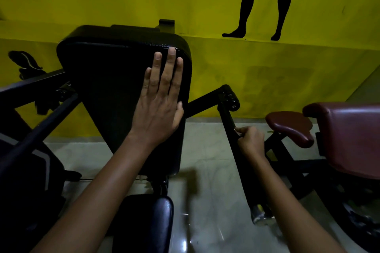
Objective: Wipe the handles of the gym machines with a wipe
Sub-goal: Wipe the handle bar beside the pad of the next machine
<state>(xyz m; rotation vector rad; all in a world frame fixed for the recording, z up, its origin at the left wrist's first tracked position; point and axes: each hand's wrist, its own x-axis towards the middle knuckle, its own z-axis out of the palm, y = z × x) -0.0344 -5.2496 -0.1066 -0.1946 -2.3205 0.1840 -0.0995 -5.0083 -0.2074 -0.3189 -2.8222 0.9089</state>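
Frame: black bars (39,109) cross the left side, running up toward the pad.
Pad: a large black pad (115,88) stands upright against the yellow wall (287,72).
Left hand: the left hand (160,98) lies flat on the pad's right part, fingers straight and together, thumb at the pad's edge; it holds nothing.
Seat: a dark seat (148,222) sits low, below the pad.
Handle: a black handle (236,144) slants down from a joint to a shiny end cap near the floor (209,150).
Right hand: the right hand (251,139) grips the handle partway down, fingers curled round it.
Wipe: cannot tell; none shows in the dim hand.
Far right: maroon pads (339,129) of another machine.
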